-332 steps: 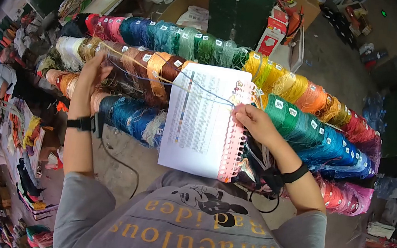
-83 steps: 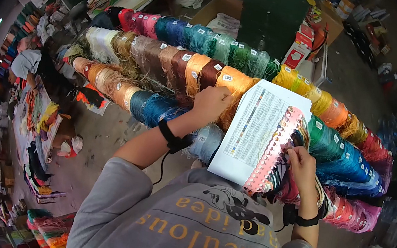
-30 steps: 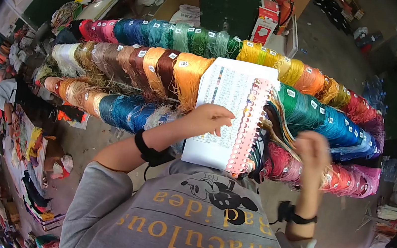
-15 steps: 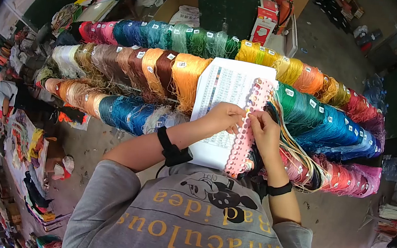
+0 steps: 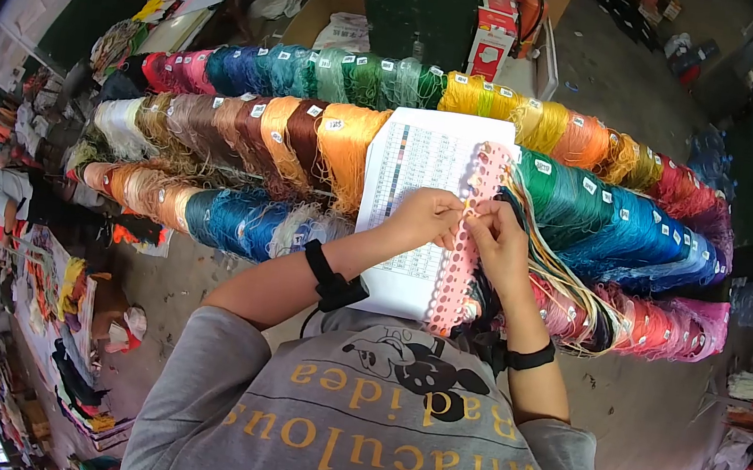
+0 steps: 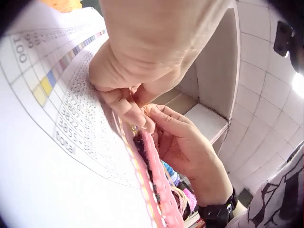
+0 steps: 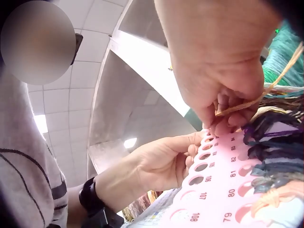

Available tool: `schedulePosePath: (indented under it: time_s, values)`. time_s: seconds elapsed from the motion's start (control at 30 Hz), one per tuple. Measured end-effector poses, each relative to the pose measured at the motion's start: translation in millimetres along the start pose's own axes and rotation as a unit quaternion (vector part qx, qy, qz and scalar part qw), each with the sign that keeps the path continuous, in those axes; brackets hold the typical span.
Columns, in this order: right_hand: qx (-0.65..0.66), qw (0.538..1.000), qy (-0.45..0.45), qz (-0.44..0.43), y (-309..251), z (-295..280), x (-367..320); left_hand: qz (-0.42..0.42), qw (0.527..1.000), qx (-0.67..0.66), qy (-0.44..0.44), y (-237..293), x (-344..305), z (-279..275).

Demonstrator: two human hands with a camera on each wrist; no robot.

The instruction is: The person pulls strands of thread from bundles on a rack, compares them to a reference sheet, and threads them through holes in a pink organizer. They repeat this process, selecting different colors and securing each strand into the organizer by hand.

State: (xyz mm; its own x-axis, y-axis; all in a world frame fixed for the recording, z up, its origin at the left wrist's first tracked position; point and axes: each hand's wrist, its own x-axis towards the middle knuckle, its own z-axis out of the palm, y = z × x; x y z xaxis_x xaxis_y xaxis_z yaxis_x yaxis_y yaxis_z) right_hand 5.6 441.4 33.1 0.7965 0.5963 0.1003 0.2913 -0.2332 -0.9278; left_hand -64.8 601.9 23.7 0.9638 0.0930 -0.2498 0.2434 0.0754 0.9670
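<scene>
A long pink punched card (image 5: 451,288), with numbered holes and knotted threads along one side in the right wrist view, lies on printed white sheets (image 5: 378,292). My left hand (image 5: 423,219) pinches the card's edge, its fingertips partly hidden. Right beside it, my right hand (image 5: 501,242) holds an orange-yellow thread (image 7: 281,80) between curled fingers at the holes. The fingertips of both hands meet in the left wrist view, where the left hand (image 6: 147,52) is above the right hand (image 6: 187,145). Several loose threads (image 5: 554,270) trail from the card toward the right.
Rows of labelled thread hanks, among them orange (image 5: 350,146), green (image 5: 545,186) and blue (image 5: 250,223), surround the sheets. Red-and-white boxes (image 5: 490,45) and a cardboard box (image 5: 331,6) stand beyond. At the far left a person (image 5: 6,191) is beside a cluttered table.
Since one second ago, the right hand has come in from the right to the card, and the left hand has moved to meet it. Over the last half second both have stayed nearly in place.
</scene>
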Motion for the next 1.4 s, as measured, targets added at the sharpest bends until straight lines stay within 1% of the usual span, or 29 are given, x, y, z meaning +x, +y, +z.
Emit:
schedulePosePath:
  time_s: [0.07,0.13,0.2,0.27,0.3,0.33,0.37,0.4,0.43,0.47,0.5,0.53,0.6,0.63,0.7,0.8,0.83,0.97,1.03,1.07,1.13,1.27,1.4]
  values:
    - [0.009,1.0,0.008,0.001,1.3,0.7,-0.3,0.003,1.0,0.028,0.002,2.5,-1.2,-3.3]
    - [-0.032,0.999,0.003,-0.025,5.9,3.1,-1.0,-0.002,0.995,0.091,0.049,5.6,-5.3,-12.3]
    - [-0.033,0.999,-0.002,-0.009,1.8,3.5,-1.1,-0.018,0.994,0.084,0.061,20.6,-13.8,-24.9]
    - [-0.036,0.999,-0.004,0.007,-0.1,4.5,-0.7,-0.057,0.996,-0.03,0.068,40.0,-25.1,-40.4]
    - [-0.034,0.999,0.004,0.01,1.5,5.9,-0.7,-0.059,0.996,-0.025,0.062,46.3,-31.2,-48.4]
    - [-0.032,0.999,0.006,0.001,4.7,7.5,-0.6,-0.049,0.99,-0.13,0.017,51.4,-37.9,-56.0]
    - [-0.032,0.999,0.009,-0.006,7.8,8.7,-0.8,-0.041,0.971,-0.235,-0.03,58.3,-44.8,-61.4]
    - [-0.034,0.999,0.02,0.0,9.3,10.1,-1.3,-0.034,0.971,-0.235,-0.024,67.6,-54.7,-62.4]
    - [-0.053,0.997,0.034,-0.036,9.9,11.4,-2.0,-0.027,0.971,-0.237,-0.023,73.7,-62.3,-62.0]
    - [-0.076,0.993,0.048,-0.071,10.3,11.3,-2.8,-0.018,0.964,-0.257,-0.059,71.0,-62.5,-66.9]
    - [-0.068,0.995,0.043,-0.065,10.1,10.6,-3.2,0.02,0.967,-0.245,-0.068,58.8,-60.8,-71.5]
    - [-0.06,0.996,0.038,-0.059,10.3,10.4,-3.1,0.031,0.971,-0.223,-0.074,56.1,-59.0,-72.6]
    - [-0.06,0.992,0.06,-0.091,19.0,13.9,-2.3,0.005,0.953,-0.285,-0.104,57.4,-59.6,-73.1]
    - [-0.062,0.992,0.062,-0.09,20.7,14.3,-2.5,0.001,0.952,-0.284,-0.118,58.0,-60.3,-71.1]
    - [-0.055,0.991,0.064,-0.102,21.6,15.6,-3.3,-0.009,0.959,-0.271,-0.084,59.5,-62.7,-70.8]
    - [-0.053,0.992,0.062,-0.101,22.4,15.4,-3.2,-0.017,0.965,-0.245,-0.096,61.3,-61.8,-82.9]
    - [-0.053,0.992,0.062,-0.1,23.2,15.5,-3.5,-0.025,0.971,-0.23,-0.066,62.4,-62.0,-83.8]
    - [-0.054,0.992,0.057,-0.099,22.4,15.3,-3.1,-0.029,0.957,-0.274,-0.089,63.2,-61.9,-79.4]
    - [-0.055,0.992,0.059,-0.099,22.0,14.5,-3.3,0.028,0.969,-0.244,-0.026,69.7,-65.0,-64.2]
    - [-0.053,0.992,0.06,-0.1,22.2,14.9,-3.1,0.028,0.969,-0.243,-0.027,68.2,-64.2,-67.1]
    - [-0.051,0.992,0.061,-0.102,22.0,14.6,-3.3,0.059,0.956,-0.275,-0.08,63.7,-62.2,-75.3]
    - [-0.053,0.992,0.055,-0.097,19.9,13.7,-3.4,0.065,0.953,-0.285,-0.074,69.5,-65.3,-67.7]
    - [-0.063,0.992,0.051,-0.094,22.8,14.5,-2.3,0.125,0.961,-0.234,-0.073,78.7,-68.8,-57.1]
